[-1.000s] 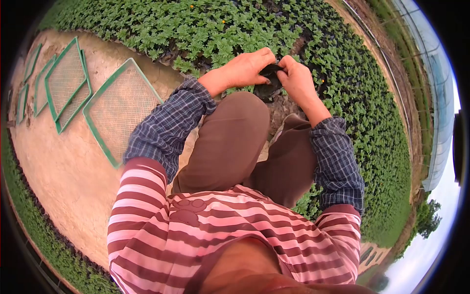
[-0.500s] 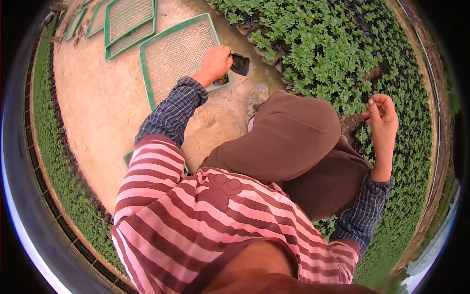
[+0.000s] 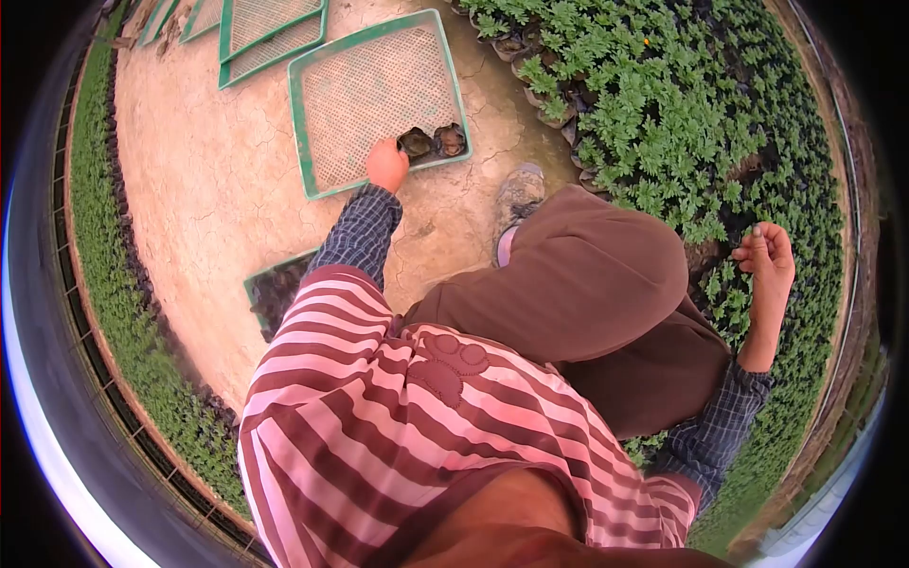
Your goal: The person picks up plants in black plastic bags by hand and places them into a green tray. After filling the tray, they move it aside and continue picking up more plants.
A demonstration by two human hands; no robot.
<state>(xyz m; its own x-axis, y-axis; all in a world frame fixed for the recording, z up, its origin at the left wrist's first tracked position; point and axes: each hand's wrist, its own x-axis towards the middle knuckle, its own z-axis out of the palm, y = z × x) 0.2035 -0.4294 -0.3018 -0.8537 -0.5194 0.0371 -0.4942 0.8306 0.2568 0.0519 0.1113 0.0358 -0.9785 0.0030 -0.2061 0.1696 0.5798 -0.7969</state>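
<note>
My left hand [image 3: 387, 165] is closed at the near rim of a green-edged mesh tray [image 3: 369, 85]. Its fingers grip the side of a black plastic nursery bag [image 3: 415, 143] that stands in the tray's near right corner. A second soil-filled bag [image 3: 450, 140] sits right beside it. Out to the right, my right hand [image 3: 769, 257] hovers above the seedling bed, thumb and fingertips pinched together. Whatever lies between those fingertips, if anything, is too small to name. Leafy green seedlings [image 3: 653, 123] grow around and beyond that hand.
More green mesh trays [image 3: 275, 28] lie overlapping at the far left. Another tray filled with dark bags [image 3: 275, 293] is partly hidden behind my left sleeve. My shoe [image 3: 520, 199] rests on the cracked dirt path [image 3: 208, 189] beside the seedling bed.
My left hand has moved left and toward me, lowering the black bag from over the tray's right edge into its corner. The right hand stays pinched over the bed. The whole view has shifted.
</note>
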